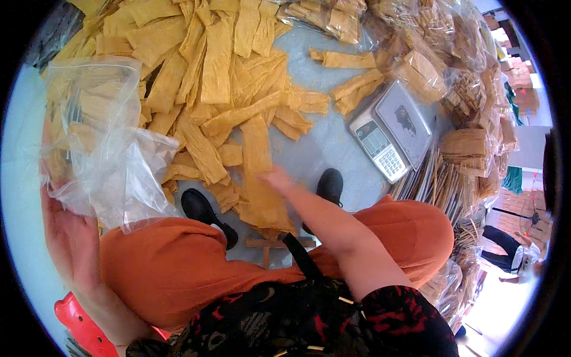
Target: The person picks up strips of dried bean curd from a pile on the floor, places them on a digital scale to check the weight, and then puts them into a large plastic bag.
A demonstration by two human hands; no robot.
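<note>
Clear plastic bags (113, 172) hang at my left, with my left hand (65, 238) closed on their edge; its fingertips are partly hidden by the film. Between my knees, my right hand (276, 179) closes on the side of a long, flat yellow-brown strip (257, 149), wrinkled like dried tofu skin. Motion softens the fingers a little. That strip lies over the near part of a large loose heap of similar strips (214, 65), which spreads across the floor ahead and to the left.
A digital scale (392, 131) stands on the grey floor (315, 149) to the right. Beyond it are piled bagged strips (464, 149) and thin brown sticks (428, 178). My black shoes (205, 214) flank the heap's near end. A red plastic stool (83, 324) is at lower left. Another person (517, 256) is far right.
</note>
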